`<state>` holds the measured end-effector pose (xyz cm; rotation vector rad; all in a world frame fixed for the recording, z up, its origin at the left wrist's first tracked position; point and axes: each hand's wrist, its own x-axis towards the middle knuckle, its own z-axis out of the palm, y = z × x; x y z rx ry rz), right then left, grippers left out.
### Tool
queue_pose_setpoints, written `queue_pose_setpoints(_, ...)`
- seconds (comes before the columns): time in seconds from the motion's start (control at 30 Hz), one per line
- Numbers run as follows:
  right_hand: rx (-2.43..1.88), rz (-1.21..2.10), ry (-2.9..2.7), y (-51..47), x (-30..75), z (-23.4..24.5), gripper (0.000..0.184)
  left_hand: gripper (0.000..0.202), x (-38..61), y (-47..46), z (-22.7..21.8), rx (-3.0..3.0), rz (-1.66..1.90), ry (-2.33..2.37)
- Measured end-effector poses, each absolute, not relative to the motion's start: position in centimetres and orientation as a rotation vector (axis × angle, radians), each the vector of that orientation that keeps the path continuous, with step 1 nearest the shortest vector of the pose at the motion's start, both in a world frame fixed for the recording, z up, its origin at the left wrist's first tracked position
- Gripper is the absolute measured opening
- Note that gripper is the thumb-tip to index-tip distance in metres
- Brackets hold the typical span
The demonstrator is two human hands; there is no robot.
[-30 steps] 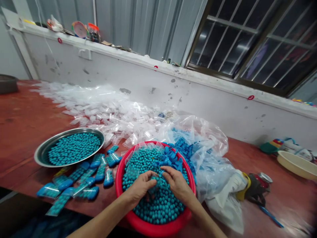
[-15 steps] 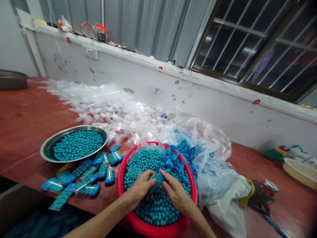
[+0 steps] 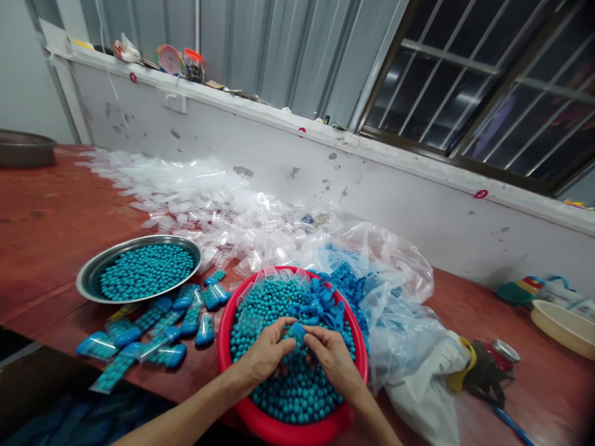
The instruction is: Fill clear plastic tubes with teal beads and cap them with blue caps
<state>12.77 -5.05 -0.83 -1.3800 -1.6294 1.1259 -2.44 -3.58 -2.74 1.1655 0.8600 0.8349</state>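
Observation:
Over a red basin (image 3: 225, 334) of turquoise beads (image 3: 302, 393), both hands meet at one small clear packet (image 3: 289, 337) with beads inside. My left hand (image 3: 267, 352) pinches the packet's body, partly covering it. The fingers of my right hand (image 3: 331, 354) close on a blue cap (image 3: 299, 331) at the packet's upper end. Loose blue caps (image 3: 325, 303) are heaped on the beads at the basin's back right. Clear empty sleeves (image 3: 253, 291) lean along its back left rim. Left of the basin lie several filled packets (image 3: 160, 341) with blue ends.
A metal bowl (image 3: 83, 282) of turquoise beads stands at the left. Clear sleeves (image 3: 195, 192) spread along the wall. Behind the basin, a plastic bag (image 3: 395, 310) holds more blue caps. A jar with a metal lid (image 3: 506, 351) and a cream basin (image 3: 564, 325) are at the right.
The blue cap, upright between the fingers before, now sits tilted against the top of the bead packet. Both hands have stayed over the basin, with the fingers slightly shifted.

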Motion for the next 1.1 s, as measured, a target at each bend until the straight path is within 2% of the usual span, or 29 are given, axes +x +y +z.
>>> queue_pose_setpoints(0.13,-1.438,0.979,-1.703,-5.7,12.4,-0.1,0.032,0.05,-2.4,-3.7,-2.5,1.15,0.854,0.894)
queue_pose_setpoints(0.37,-1.255,0.627,-2.11,-6.9,11.9,-0.3,0.034,0.027,-2.6,-3.9,-2.1,1.149,0.891,0.974)
queue_pose_setpoints(0.47,-1.23,0.693,-2.167,-6.4,13.3,-0.1,0.031,0.028,-2.6,-3.9,-2.4,1.159,0.833,0.961)
queue_pose_setpoints(0.57,-1.265,0.945,-1.983,-5.1,15.1,0.4,0.026,0.03,-2.5,-3.8,-2.6,1.176,0.772,0.844)
queue_pose_setpoints(0.7,-1.319,1.173,-1.599,-4.1,15.2,0.6,0.035,0.033,-2.3,-3.8,-2.5,1.212,0.748,0.815)
queue_pose_setpoints(0.83,-1.335,0.977,-1.793,-5.3,12.8,0.1,0.04,0.04,-2.1,-4.0,-2.1,1.216,0.884,0.914)
queue_pose_setpoints(1.0,-1.431,0.715,-2.083,-6.9,10.9,-0.9,0.086,0.041,-2.1,-4.2,-1.7,1.17,1.075,0.923)
queue_pose_setpoints(1.1,-1.495,0.561,-2.102,-7.1,10.4,-1.2,0.078,0.034,-1.8,-4.5,-1.3,1.155,1.049,0.874)
